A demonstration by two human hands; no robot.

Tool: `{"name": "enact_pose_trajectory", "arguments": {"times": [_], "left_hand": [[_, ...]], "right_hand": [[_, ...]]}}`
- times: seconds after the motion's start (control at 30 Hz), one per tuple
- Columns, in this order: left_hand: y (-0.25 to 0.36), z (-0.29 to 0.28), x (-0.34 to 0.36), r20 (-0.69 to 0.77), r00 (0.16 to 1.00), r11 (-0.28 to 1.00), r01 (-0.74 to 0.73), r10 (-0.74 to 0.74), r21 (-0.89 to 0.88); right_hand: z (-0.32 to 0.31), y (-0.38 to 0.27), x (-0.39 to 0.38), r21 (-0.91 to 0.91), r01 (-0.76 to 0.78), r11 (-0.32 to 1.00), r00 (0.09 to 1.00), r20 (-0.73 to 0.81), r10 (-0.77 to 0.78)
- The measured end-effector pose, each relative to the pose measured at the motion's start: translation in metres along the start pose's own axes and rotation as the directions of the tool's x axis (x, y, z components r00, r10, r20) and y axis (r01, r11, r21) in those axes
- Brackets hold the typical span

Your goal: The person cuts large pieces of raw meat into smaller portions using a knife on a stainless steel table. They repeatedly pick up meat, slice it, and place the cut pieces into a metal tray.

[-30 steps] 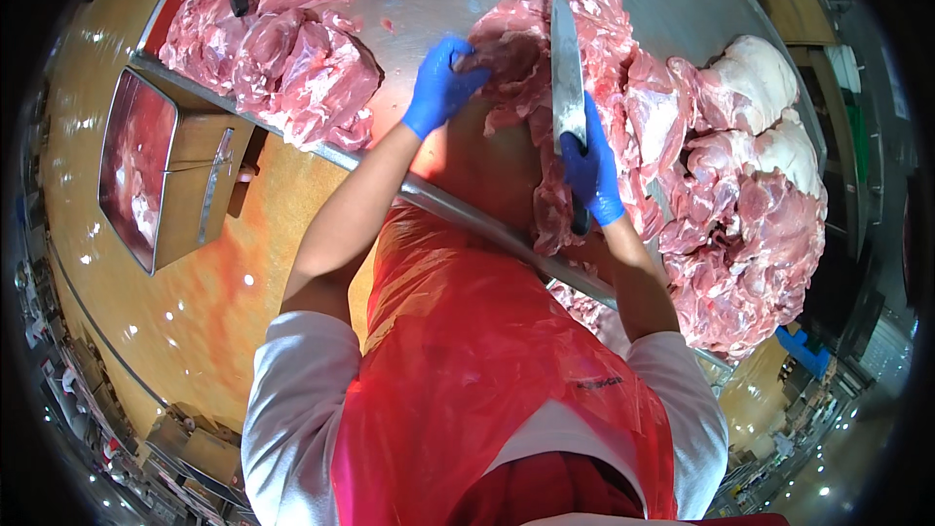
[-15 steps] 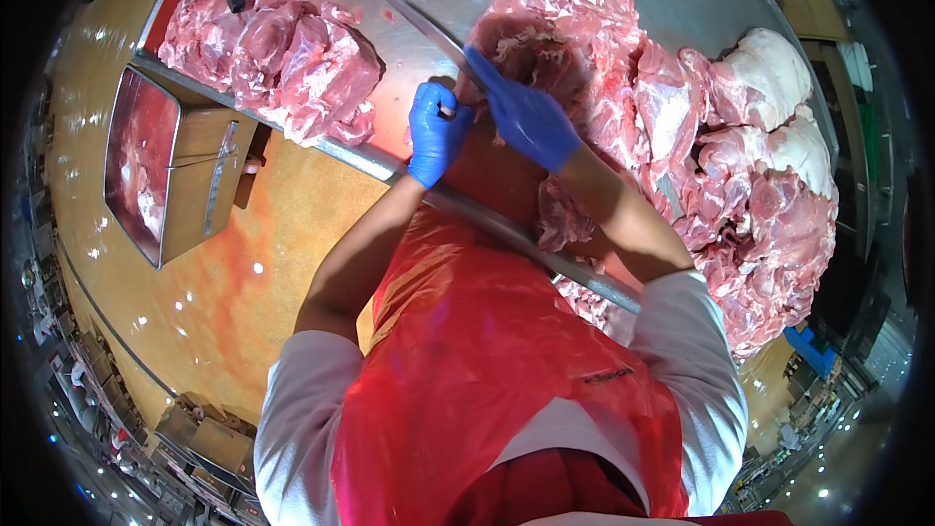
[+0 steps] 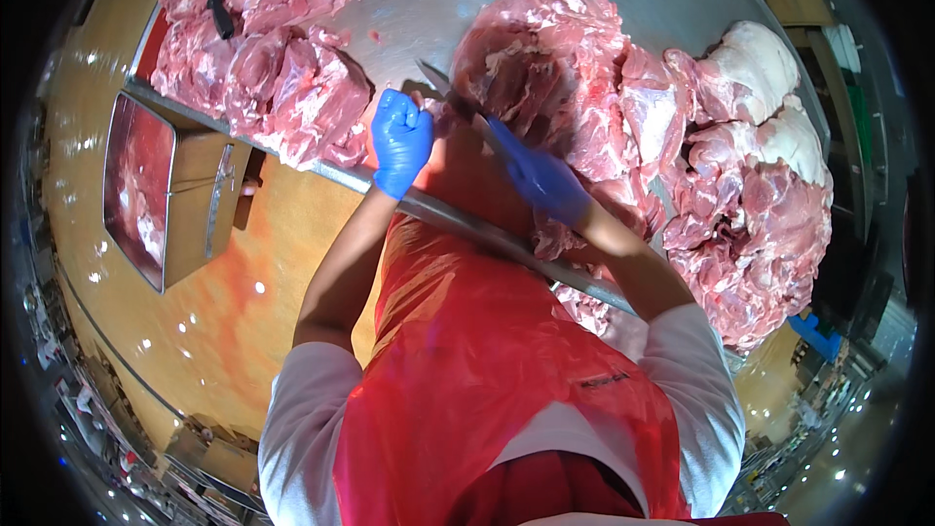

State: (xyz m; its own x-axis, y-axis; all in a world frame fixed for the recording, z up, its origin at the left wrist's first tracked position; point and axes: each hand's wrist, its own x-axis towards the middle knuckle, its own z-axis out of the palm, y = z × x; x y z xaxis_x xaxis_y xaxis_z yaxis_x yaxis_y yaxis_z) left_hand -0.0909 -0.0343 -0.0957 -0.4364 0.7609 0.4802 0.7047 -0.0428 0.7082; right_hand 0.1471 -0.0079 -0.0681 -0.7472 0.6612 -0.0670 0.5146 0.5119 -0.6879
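Nearest, both forearms reach up from the red apron (image 3: 487, 370) over the near edge of the steel table (image 3: 409, 15). The left hand (image 3: 399, 141), gloved blue, is curled into a fist at that edge, beside the meat. The right hand (image 3: 541, 180) has its fingers clamped round the knife (image 3: 453, 97), whose blade angles left against the big cut of meat (image 3: 531, 68). Farther off, more meat piles (image 3: 263, 68) crowd the table's left and right sides.

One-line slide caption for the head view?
Blue-gloved right hand draws a knife into a raw meat cut on a steel table; left hand fisted beside it.
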Motion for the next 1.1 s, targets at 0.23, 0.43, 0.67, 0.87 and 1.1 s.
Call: {"name": "enact_pose_trajectory", "arguments": {"times": [0.23,0.43,0.67,0.87,1.1], "left_hand": [[0.1,-0.002,0.014,0.348,0.911,0.944,-0.111,0.222,-0.311],[0.231,0.03,0.02,0.484,0.551,0.681,-0.231,0.68,-0.695],[0.319,0.053,-0.128,0.176,0.008,0.174,0.111,0.984,-0.979],[0.137,0.025,-0.069,0.72,0.535,0.893,-0.186,0.441,-0.409],[0.041,0.071,-0.062,0.602,0.739,0.947,-0.307,0.302,-0.098]], "right_hand": [[-0.002,-0.005,-0.012,0.264,-0.26,0.929,0.955,0.212,0.207],[0.033,-0.018,-0.101,0.295,-0.11,0.949,0.993,-0.003,0.116],[0.076,-0.031,-0.193,0.604,-0.24,0.76,0.715,-0.42,0.559],[0.023,-0.052,-0.227,0.788,-0.272,0.553,0.47,-0.393,0.79],[-0.023,-0.037,-0.159,0.522,-0.323,0.79,0.718,-0.409,0.564]]}}
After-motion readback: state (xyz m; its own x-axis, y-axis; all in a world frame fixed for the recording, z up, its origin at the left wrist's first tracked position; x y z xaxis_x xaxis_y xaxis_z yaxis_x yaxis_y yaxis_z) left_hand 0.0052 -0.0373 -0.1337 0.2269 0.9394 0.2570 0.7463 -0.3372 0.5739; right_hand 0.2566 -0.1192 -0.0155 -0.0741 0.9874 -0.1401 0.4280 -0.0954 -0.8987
